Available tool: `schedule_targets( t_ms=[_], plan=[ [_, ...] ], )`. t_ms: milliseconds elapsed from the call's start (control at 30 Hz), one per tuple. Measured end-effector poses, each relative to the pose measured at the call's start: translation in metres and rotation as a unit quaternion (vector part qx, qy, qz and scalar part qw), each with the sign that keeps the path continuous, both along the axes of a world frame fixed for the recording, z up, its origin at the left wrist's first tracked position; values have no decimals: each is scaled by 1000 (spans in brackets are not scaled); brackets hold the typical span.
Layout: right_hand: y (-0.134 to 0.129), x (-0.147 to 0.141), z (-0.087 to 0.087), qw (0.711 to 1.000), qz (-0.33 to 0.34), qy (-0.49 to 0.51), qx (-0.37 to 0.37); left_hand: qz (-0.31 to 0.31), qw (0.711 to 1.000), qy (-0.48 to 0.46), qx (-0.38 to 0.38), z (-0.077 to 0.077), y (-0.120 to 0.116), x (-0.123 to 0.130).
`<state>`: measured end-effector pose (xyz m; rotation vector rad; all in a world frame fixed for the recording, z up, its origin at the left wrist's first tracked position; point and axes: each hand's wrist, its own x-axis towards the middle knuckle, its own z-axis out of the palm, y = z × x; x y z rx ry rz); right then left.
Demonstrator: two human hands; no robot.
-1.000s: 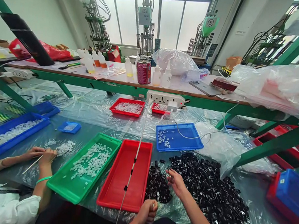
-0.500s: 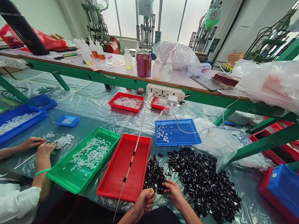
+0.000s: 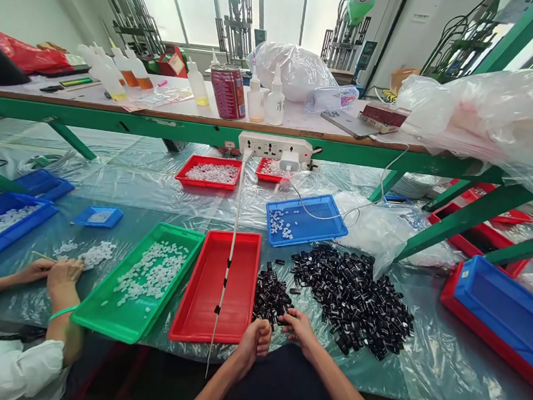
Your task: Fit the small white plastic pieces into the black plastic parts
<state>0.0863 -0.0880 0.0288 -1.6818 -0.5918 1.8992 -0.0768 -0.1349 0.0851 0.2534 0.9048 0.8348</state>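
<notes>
My left hand point(image 3: 255, 342) is closed in a loose fist near the right front corner of the red tray point(image 3: 216, 333); whatever it may hold is hidden. My right hand point(image 3: 297, 326) is at the front of a small pile of black parts point(image 3: 272, 293), its thumb and fingers pinched together on something too small to name. A larger pile of black parts point(image 3: 356, 296) spreads behind and to the right of it. A white cord with black bands point(image 3: 226, 275) hangs down across the red tray.
Left of the red tray stands a green tray point(image 3: 81, 314) with white pieces. Behind are a blue tray point(image 3: 311, 220) and a power strip point(image 3: 275, 147) on a green shelf beam. Another person's hands point(image 3: 59, 273) work at far left. Stacked bins point(image 3: 504, 323) stand at right.
The view has shifted, so most things sit further left and a little higher in the picture. My hands keep nearly the same places beside the small pile. The other person's stick has changed its angle.
</notes>
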Motion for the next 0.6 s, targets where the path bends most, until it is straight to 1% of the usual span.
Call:
schedule_targets(
  t_ms=[167,300,400,467,500,567,600],
  plan=[
    [-5,4,1,1000,10,1,-10,46,997,6,-54,-7,0,-4],
    [-8,4,3,1000,25,-1,-7,57,996,6,-63,-10,-1,-5],
    [-7,-1,7,999,43,29,11,56,996,8,-68,-11,-1,-6],
    [-5,-5,10,993,96,47,48,55,996,11,-69,-11,-1,-6],
    [-4,-5,11,987,136,28,77,54,996,12,-69,-11,0,-7],
    [-1,-1,10,968,204,-55,134,52,996,13,-68,-12,0,-8],
    [1,4,10,957,218,-110,155,51,996,12,-68,-12,-1,-8]
  ],
)
